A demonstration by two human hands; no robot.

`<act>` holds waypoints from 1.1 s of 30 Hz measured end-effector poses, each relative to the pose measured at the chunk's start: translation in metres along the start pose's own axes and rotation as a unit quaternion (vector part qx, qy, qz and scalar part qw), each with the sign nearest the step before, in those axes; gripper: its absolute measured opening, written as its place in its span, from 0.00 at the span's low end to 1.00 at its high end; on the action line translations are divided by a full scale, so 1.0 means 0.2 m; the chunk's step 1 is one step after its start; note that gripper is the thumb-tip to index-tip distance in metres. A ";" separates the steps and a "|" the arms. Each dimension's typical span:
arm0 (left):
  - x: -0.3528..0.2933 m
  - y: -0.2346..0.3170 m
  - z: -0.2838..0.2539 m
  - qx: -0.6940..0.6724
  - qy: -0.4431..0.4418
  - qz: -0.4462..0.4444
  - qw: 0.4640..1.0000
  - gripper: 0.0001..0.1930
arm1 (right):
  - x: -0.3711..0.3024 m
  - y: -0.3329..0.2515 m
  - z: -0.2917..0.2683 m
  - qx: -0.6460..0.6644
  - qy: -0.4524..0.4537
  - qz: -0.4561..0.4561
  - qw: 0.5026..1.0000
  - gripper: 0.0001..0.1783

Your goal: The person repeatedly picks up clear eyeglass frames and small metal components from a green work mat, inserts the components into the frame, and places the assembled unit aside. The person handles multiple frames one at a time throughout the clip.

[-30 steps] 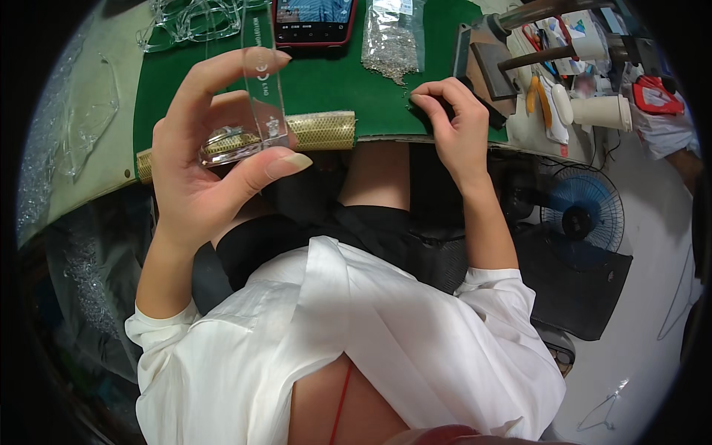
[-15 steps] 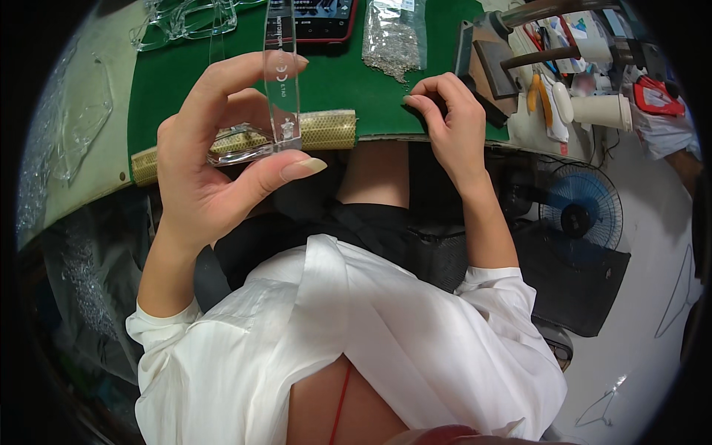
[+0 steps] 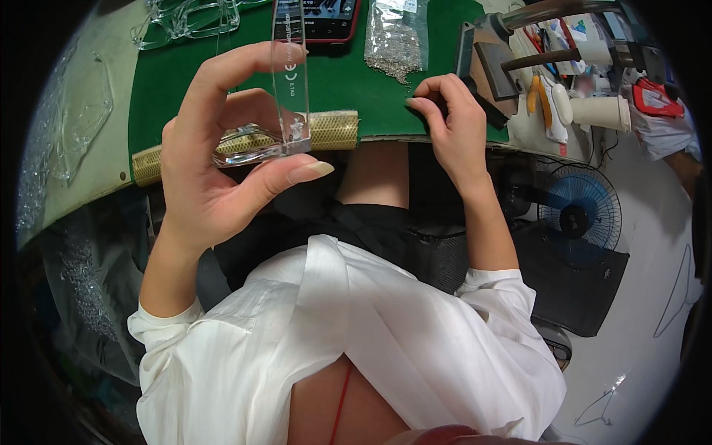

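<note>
My left hand (image 3: 194,174) is raised above the front edge of the work surface, closed around a pair of clear plastic safety glasses (image 3: 291,89). One flat temple arm with white print stands upright past the forefinger. Its hinge end is close to the thumb, and the lens part lies partly hidden within the palm. My right hand (image 3: 456,126) rests at the green mat with thumb and forefinger pinched together; anything between them is too small to make out. Just beyond these fingertips, tiny metal pieces like screws spill from a clear plastic bag (image 3: 397,44).
A gold-patterned roll (image 3: 334,130) lines the front edge of the green mat (image 3: 334,83). More clear glasses frames (image 3: 189,21) lie at the far left, near a red-edged phone (image 3: 326,28). To the right stand a metal hand press (image 3: 549,58), orange-handled pliers (image 3: 545,100) and a white cup (image 3: 601,113).
My left hand has shifted slightly to the right with the glasses, and the temple arm is turned a little. My right hand stays almost in place at the spilled pieces.
</note>
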State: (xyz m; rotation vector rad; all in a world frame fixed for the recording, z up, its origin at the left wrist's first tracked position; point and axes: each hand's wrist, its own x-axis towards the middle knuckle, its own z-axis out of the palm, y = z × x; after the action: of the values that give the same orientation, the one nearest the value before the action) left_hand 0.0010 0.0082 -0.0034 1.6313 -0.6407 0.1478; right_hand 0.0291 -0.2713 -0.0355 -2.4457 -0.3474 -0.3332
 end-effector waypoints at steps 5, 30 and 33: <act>-0.01 0.01 0.00 -0.004 0.004 -0.009 1.000 0.38 | 0.00 0.01 0.01 -0.047 0.014 -0.015 0.999 0.05; 0.00 0.00 0.00 -0.027 -0.007 0.056 0.998 0.39 | 0.01 -0.03 -0.02 -0.106 -0.063 -0.101 0.987 0.07; 0.02 0.01 0.01 -0.017 -0.027 0.121 0.992 0.40 | 0.01 -0.02 -0.02 -0.121 -0.070 -0.110 0.984 0.07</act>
State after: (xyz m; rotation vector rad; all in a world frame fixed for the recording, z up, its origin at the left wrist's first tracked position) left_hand 0.0041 0.0047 -0.0005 1.5255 -0.8774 0.2676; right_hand 0.0293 -0.2700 -0.0283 -2.6822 -0.6769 -0.3121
